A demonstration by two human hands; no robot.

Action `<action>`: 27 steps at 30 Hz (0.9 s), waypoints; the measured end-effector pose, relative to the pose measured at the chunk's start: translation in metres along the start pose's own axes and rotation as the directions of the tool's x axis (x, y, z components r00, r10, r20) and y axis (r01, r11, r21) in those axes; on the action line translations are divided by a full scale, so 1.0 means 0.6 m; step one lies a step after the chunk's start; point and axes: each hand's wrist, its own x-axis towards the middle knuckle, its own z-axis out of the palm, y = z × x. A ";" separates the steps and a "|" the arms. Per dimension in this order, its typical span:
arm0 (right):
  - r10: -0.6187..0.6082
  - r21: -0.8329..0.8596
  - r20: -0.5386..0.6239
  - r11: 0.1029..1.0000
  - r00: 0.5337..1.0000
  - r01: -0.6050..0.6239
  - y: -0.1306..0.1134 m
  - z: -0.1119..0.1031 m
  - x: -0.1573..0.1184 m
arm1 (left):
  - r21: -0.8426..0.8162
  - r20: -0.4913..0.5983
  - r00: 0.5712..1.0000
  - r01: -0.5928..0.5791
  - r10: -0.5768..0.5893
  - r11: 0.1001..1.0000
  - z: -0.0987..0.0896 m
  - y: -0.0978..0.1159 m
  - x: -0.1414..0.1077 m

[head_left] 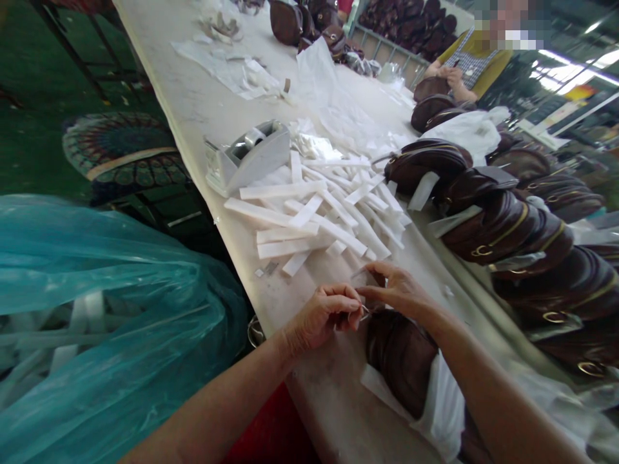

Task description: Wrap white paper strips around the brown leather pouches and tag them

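My left hand [336, 310] is closed in a pinch on a small metal ring [365, 312] at the top end of a dark brown leather bag [403, 357]. The bag lies on the table, partly wrapped in white sheet material [442, 406]. Just above the ring is my right hand [394, 289], fingers bent. A thin, pale, see-through strip [359, 272] shows at its fingertips, apparently held there; its exact kind is unclear. Beyond both hands lies a loose pile of white foam strips [333, 209].
A tape dispenser [249, 154] stands by the table's left edge. Stacked brown bags [507, 225] line the right. A teal plastic bag [145, 270] holding white strips is at left, near a stool [128, 145]. Across the table, a person [467, 71] handles bags.
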 end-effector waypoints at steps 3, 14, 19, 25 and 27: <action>0.066 0.402 0.028 0.913 0.997 -0.072 0.007 -0.013 -0.005 | 0.007 -0.012 1.000 0.001 -0.001 1.000 -0.002 -0.002 0.002; 0.388 0.693 -0.237 0.710 0.890 -0.125 0.046 -0.027 -0.087 | -0.009 -0.064 0.995 -0.071 0.071 0.997 0.003 -0.003 0.009; 0.381 0.637 -0.208 0.752 0.901 -0.171 0.041 -0.016 -0.117 | -0.037 -0.029 0.997 -0.077 0.076 0.996 -0.001 -0.002 0.009; 0.343 0.585 -0.269 0.800 0.900 -0.130 0.029 0.000 -0.140 | -0.079 0.010 0.994 -0.111 0.112 0.991 -0.007 -0.004 0.008; 0.332 0.529 -0.316 0.840 0.889 -0.125 0.031 0.007 -0.148 | -0.089 0.031 0.992 -0.116 0.119 0.989 -0.009 -0.004 0.008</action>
